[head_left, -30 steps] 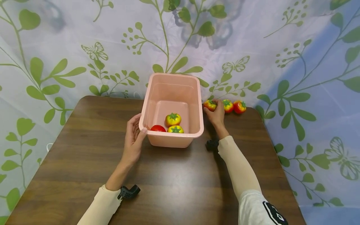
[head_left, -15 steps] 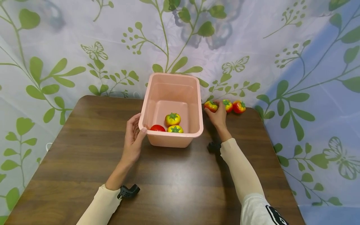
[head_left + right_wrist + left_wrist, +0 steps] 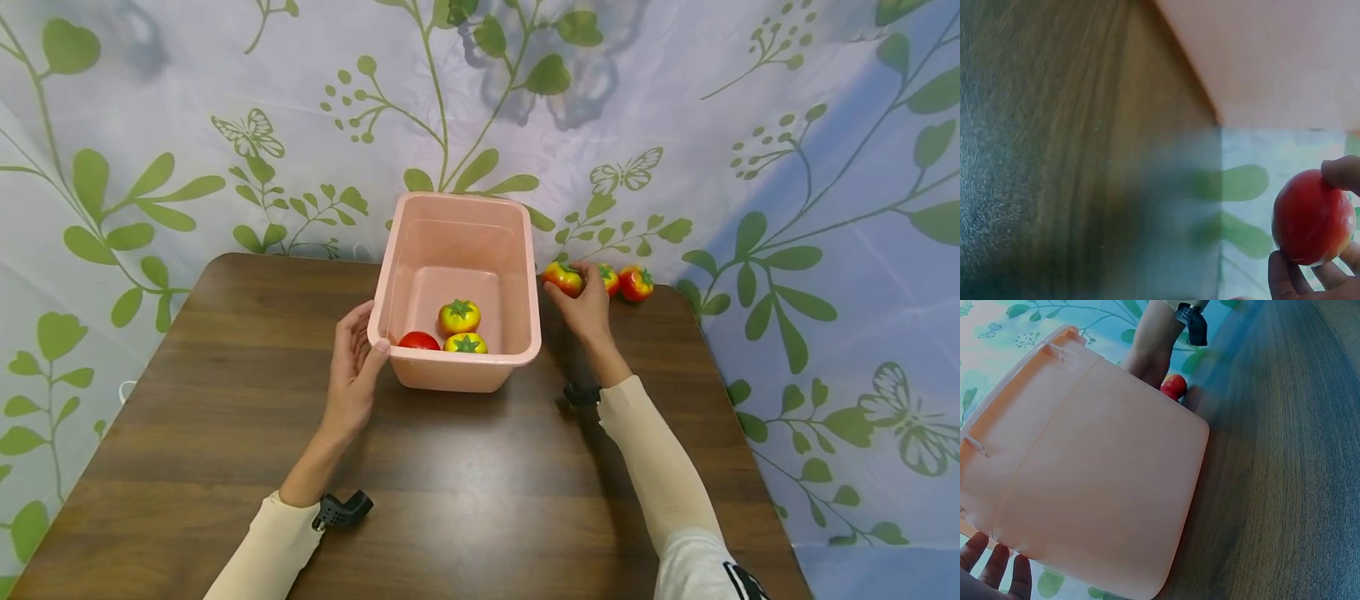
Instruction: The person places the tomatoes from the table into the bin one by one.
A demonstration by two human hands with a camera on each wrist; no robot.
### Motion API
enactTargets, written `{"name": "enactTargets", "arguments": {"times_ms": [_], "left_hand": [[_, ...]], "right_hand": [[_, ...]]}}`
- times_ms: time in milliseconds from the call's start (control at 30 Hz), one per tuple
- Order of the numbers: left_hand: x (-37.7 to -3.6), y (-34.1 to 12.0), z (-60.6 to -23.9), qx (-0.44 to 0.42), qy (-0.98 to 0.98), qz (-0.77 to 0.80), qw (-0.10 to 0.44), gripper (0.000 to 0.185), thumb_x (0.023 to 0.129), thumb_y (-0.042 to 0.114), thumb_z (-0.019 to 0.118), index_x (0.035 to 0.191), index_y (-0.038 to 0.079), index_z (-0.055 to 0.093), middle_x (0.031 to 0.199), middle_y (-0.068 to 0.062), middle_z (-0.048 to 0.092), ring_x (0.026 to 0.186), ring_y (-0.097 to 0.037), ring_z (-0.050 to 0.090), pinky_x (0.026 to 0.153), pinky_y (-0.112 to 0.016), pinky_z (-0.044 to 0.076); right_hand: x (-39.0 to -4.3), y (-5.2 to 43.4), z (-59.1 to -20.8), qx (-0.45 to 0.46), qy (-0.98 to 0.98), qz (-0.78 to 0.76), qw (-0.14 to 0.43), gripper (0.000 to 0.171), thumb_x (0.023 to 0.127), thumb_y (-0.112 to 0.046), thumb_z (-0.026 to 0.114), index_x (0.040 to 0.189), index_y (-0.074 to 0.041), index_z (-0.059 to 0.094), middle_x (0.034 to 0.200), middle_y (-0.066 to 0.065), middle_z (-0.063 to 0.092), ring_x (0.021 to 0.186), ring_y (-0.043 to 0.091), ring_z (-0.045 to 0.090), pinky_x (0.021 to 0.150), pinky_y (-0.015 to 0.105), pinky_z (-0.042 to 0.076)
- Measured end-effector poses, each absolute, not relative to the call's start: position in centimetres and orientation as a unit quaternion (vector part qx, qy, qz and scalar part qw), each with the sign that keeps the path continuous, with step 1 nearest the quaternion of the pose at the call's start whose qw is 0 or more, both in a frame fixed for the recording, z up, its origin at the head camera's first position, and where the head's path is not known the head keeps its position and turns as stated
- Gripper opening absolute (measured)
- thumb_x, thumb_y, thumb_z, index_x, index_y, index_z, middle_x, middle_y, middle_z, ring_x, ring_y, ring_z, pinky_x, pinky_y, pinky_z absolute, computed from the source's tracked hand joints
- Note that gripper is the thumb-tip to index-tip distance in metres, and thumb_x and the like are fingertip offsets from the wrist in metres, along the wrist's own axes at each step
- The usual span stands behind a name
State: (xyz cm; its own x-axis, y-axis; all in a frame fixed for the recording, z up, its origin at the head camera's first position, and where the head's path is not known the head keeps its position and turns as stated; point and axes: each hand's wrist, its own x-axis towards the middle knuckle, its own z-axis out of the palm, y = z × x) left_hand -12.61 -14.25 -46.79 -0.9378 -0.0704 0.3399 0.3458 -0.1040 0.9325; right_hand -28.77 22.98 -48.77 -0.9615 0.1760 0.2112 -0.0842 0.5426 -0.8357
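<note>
A pink plastic bin stands at the back of the table, with a red tomato and two yellow ones with green leafy tops, a rear tomato and a front tomato, inside. My left hand grips its near left corner, thumb over the rim and fingers along the outside wall. Just right of the bin, my right hand pinches a red-and-yellow tomato between thumb and fingers; in the right wrist view it appears against the backdrop, above the table edge.
Two more tomatoes, one partly hidden tomato and a redder tomato, sit right of my right hand by the back edge. A leaf-patterned cloth hangs behind the brown wooden table.
My right hand has raised the tomato slightly and drawn its wrist a little to the right. The left hand keeps its grip on the bin, which stays in place.
</note>
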Motion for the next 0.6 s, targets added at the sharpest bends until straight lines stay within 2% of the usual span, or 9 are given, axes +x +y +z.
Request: {"name": "enactTargets", "arguments": {"times_ms": [267,500,600], "left_hand": [[-12.7,-14.3,-46.6,-0.11,-0.652,-0.736,0.147,0.06,0.107,0.001,0.056,0.163,0.009,0.035,0.164,-0.013,0.044,0.152,-0.028,0.045,0.125,-0.02,0.04],[-12.6,-14.3,-47.0,-0.106,-0.652,-0.738,0.14,0.061,0.107,0.0,0.056,0.163,0.009,0.035,0.165,-0.011,0.043,0.151,-0.024,0.045,0.123,-0.02,0.041],[-12.6,-14.2,-47.0,-0.104,-0.653,-0.737,0.14,0.06,0.107,0.001,0.056,0.163,0.01,0.035,0.165,-0.01,0.044,0.151,-0.024,0.045,0.124,-0.021,0.041]], "right_hand": [[-27.8,22.3,-46.6,-0.003,-0.859,0.487,0.155,0.068,0.09,-0.037,0.085,0.143,-0.007,0.055,0.144,0.018,0.06,0.134,0.032,0.057,0.121,0.052,0.046],[-26.3,21.7,-45.2,0.016,-0.854,0.489,0.177,0.065,0.088,-0.035,0.087,0.139,-0.009,0.057,0.139,0.015,0.065,0.122,0.029,0.066,0.105,0.045,0.058],[-25.7,21.4,-44.4,0.021,-0.848,0.496,0.185,0.065,0.088,-0.037,0.087,0.139,-0.011,0.058,0.138,0.013,0.065,0.121,0.029,0.068,0.103,0.044,0.06]]}}
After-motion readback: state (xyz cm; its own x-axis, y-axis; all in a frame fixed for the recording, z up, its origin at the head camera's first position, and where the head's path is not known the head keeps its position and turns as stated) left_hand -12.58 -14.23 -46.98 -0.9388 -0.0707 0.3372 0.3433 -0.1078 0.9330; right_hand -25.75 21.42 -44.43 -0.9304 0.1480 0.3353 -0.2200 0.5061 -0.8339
